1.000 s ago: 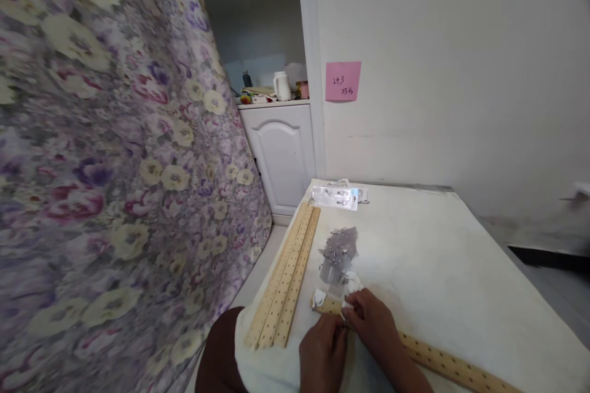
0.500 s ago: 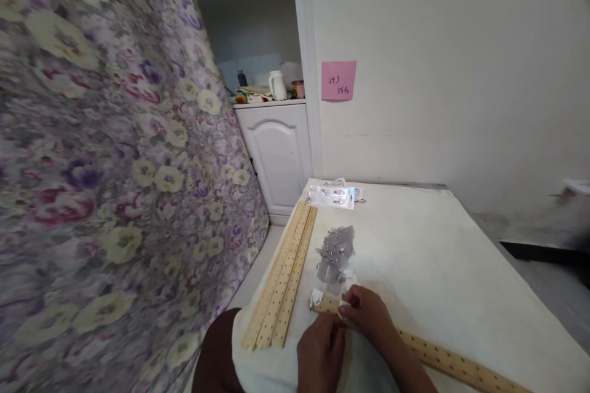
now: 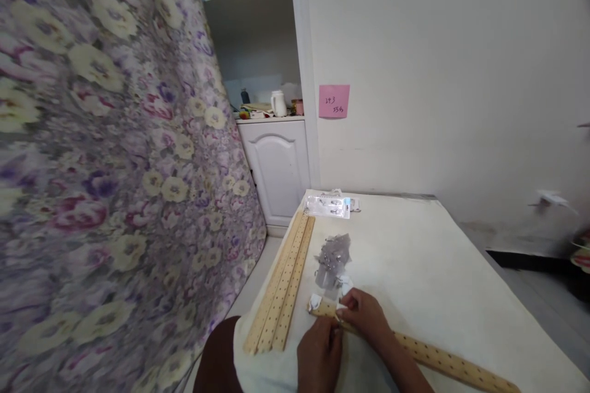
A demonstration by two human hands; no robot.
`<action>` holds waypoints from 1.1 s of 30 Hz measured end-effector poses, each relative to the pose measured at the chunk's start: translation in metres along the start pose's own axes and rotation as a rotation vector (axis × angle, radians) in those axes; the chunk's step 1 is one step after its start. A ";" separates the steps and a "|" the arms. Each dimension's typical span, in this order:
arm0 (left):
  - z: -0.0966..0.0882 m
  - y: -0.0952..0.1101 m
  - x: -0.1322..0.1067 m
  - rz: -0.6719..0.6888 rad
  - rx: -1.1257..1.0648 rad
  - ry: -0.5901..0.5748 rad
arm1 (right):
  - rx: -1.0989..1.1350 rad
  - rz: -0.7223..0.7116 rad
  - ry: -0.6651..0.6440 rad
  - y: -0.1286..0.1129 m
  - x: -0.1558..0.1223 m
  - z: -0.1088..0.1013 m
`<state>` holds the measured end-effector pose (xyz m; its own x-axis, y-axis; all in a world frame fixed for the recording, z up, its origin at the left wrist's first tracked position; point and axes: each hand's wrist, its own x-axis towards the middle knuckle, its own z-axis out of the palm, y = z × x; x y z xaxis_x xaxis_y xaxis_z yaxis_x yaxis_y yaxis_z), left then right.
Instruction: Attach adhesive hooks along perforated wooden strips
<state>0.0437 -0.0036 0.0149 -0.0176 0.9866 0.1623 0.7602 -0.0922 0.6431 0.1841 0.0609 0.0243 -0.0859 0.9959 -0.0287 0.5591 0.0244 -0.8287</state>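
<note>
A long wooden strip with rows of small holes lies slantwise on the table under my hands. My right hand is over the strip, thumb and fingers pinched on a small white piece. Closed at the strip's near edge, my left hand has its fingertips just below the right hand's; what they grip is hidden. A white tag sits at the strip's left end. Beyond the hands lies a pile of small grey translucent bags with metal bits, and another white piece at its near edge.
Several more perforated wooden strips lie side by side along the table's left edge. Clear packaging rests at the far end of the white-covered table. A floral curtain hangs at left; a white cabinet stands behind.
The camera has tilted up a little, so the wall note and cabinet appear lower. Both hands stay at the same spot on the strip, with only slight finger movement.
</note>
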 end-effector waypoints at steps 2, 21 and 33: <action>0.001 -0.001 0.000 0.000 0.007 0.007 | 0.055 -0.037 0.015 0.003 -0.001 -0.003; 0.003 -0.004 0.001 0.027 -0.026 0.066 | -0.095 -0.190 0.054 0.010 0.010 -0.012; 0.005 -0.008 0.002 0.060 -0.076 0.087 | 0.306 -0.096 0.000 0.022 0.015 -0.029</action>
<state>0.0411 -0.0006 0.0063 -0.0321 0.9639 0.2643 0.7104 -0.1640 0.6844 0.2193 0.0786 0.0215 -0.1257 0.9904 0.0576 0.2750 0.0905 -0.9572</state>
